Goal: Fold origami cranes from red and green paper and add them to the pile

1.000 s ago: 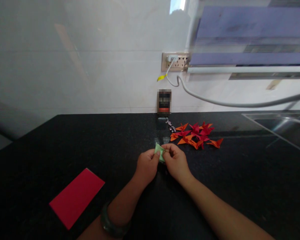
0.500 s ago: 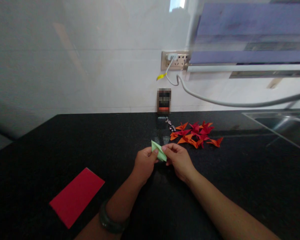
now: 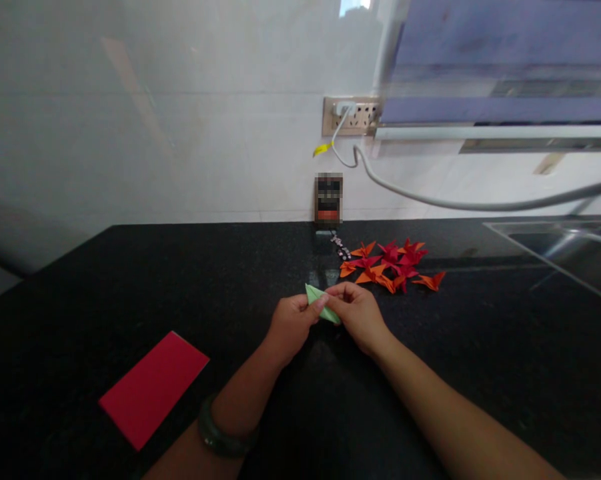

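A small light-green folded paper [image 3: 331, 316] is held between both hands above the black countertop [image 3: 220, 267]. My left hand [image 3: 293, 327] pinches it from the left, its thumb lying across the top face. From the right, my right hand [image 3: 357, 313] grips the upper right edge with thumb and fingers; some fingertips are hidden behind the paper. Beyond my right hand lies a cluster of several red and orange origami cranes [image 3: 390, 265]. A red rectangular stack of paper [image 3: 155, 390] rests to the left of my left forearm, which wears a dark bangle [image 3: 220, 437].
Against the tiled wall [image 3: 205, 153] leans a phone-like device [image 3: 329, 198] with a blurred screen and a beaded strap [image 3: 339, 245]. A wall socket [image 3: 350, 117] has a plug and a grey cable [image 3: 430, 200] running right. A sink [image 3: 570, 247] is at the right.
My left thumb has slid up and right across the green paper, close to my right fingertips. The paper now looks flatter and narrower. The view has tipped slightly.
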Motion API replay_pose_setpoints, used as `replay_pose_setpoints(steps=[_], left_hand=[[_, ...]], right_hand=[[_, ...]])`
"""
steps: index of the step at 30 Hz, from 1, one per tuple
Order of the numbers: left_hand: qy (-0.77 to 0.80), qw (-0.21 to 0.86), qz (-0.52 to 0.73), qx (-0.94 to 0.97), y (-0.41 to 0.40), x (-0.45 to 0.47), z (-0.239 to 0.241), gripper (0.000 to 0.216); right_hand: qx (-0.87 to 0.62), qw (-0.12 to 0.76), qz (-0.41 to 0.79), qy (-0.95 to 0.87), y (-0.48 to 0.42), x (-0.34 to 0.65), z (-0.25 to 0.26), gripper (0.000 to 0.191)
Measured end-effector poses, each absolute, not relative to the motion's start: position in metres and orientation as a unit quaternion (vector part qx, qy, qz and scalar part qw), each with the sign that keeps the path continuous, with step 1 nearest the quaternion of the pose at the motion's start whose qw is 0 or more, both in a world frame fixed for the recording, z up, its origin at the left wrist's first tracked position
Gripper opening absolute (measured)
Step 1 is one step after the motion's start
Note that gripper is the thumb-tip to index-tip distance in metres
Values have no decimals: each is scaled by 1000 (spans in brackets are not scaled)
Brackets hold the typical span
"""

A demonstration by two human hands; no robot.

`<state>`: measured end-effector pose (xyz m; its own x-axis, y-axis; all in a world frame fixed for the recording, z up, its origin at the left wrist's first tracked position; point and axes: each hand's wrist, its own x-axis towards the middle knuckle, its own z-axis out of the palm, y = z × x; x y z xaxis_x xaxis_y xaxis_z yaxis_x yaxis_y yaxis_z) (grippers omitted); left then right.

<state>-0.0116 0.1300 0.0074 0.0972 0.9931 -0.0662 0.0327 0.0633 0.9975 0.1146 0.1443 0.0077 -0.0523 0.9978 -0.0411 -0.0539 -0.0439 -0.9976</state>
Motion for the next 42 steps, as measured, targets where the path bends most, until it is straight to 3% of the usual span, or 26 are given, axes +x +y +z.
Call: replay_pose_setpoints(steps=[7, 15, 36, 42], left_hand=[[551, 365, 462, 592, 134, -19, 7, 34], [545, 459, 506, 486, 131, -15, 8, 36], [544, 484, 495, 473, 129, -12, 11, 25], [546, 474, 503, 475, 130, -14, 13, 25]], right_hand=[[-472, 471, 548, -505, 144, 115, 10, 28], [-432, 445, 670, -409, 142, 116, 15, 33], [-481, 419, 652, -410, 144, 121, 11, 31], [-461, 347, 672, -464, 141, 123, 15, 28]])
